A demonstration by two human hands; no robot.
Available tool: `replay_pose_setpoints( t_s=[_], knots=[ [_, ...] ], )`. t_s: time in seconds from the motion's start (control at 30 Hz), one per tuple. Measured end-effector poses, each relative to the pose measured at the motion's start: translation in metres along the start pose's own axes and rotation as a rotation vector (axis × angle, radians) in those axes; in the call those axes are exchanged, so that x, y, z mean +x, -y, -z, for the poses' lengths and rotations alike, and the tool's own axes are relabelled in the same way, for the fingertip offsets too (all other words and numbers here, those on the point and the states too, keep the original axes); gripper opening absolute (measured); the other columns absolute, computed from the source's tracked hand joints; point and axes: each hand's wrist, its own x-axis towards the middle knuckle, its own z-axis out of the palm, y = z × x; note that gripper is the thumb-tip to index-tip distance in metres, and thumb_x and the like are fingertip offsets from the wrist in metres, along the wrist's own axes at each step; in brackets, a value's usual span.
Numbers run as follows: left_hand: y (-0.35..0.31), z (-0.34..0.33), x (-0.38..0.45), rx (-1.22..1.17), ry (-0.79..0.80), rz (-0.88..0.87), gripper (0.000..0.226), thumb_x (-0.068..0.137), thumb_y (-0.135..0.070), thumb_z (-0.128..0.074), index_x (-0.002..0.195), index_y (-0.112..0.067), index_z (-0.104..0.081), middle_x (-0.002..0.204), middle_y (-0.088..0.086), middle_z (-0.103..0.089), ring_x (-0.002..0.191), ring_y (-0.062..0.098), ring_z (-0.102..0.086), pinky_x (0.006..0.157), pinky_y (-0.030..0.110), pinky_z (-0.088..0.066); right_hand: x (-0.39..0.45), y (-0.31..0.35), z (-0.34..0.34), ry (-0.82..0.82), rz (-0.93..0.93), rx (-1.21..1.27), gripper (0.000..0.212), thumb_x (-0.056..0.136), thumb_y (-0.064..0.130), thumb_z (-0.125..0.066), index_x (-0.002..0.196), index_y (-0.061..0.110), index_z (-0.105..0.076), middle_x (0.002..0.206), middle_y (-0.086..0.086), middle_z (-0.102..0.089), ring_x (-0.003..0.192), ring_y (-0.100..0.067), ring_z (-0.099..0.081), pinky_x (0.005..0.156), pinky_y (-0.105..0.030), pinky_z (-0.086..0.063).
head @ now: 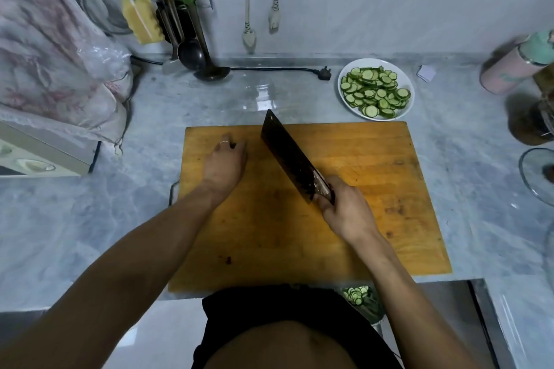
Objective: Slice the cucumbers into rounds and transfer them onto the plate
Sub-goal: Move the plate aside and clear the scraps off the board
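From where I'm watching, the right hand point(344, 207) is wrapped round the cleaver point(287, 156) handle, blade tilted over the wooden cutting board point(374, 189). Left hand point(227, 159) lies on the board w/ knuckles up, fingers tucked; can't tell if it's holding anything. No whole cucumber showing on the board. Cucumber rounds point(374, 93) are heaped on the white plate point(404, 78), just behind the board's far right corner. IMO they're light, wet, slippery and thin, so scoop w/ the blade flat rather than pinch. More slices in a container point(359, 296) below the counter edge, partly hidden

Black ladle point(207, 67) against wall; black plug point(324, 73) on counter point(75, 219).
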Motion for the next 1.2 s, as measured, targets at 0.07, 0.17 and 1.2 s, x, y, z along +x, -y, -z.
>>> replay_pose_setpoints(
  t_s=[0.07, 0.17, 1.2],
  knots=[
    [0.002, 0.004, 0.001, -0.030, -0.003, -0.019, 0.026, 0.102, -0.023, -0.043, 0.125, -0.012, -0.050, 0.123, 0.022, -0.050, 0.092, 0.036, -0.060, 0.067, 0.040, -0.053, 0.000, 0.000, -0.001, 0.000, -0.016, 0.029, 0.020, 0.095, 0.020, -0.062, 0.113, 0.015, -0.056, 0.067, 0.011, -0.049, 0.055, -0.009, -0.047, 0.043, -0.024, -0.026],
    [0.006, 0.007, -0.003, -0.063, -0.026, -0.048, 0.028, 0.099, -0.016, -0.047, 0.126, -0.010, -0.051, 0.113, 0.020, -0.056, 0.088, 0.036, -0.061, 0.068, 0.040, -0.052, 0.001, -0.002, -0.001, 0.013, -0.016, 0.052, 0.018, 0.095, 0.020, -0.062, 0.110, 0.015, -0.056, 0.064, 0.012, -0.048, 0.053, -0.005, -0.046, 0.042, -0.023, -0.027],
    [0.025, 0.058, -0.132, -1.710, -0.434, 1.115, 0.011, 0.091, -0.016, -0.068, 0.100, -0.019, -0.062, 0.088, 0.000, -0.067, 0.075, 0.010, -0.063, 0.053, 0.019, -0.052, -0.014, 0.096, -0.101, 0.094, -0.022, 0.233, 0.025, 0.105, 0.022, -0.041, 0.115, 0.000, -0.048, 0.091, -0.011, -0.060, 0.073, -0.023, -0.058, 0.055, -0.028, -0.043]
  ],
)
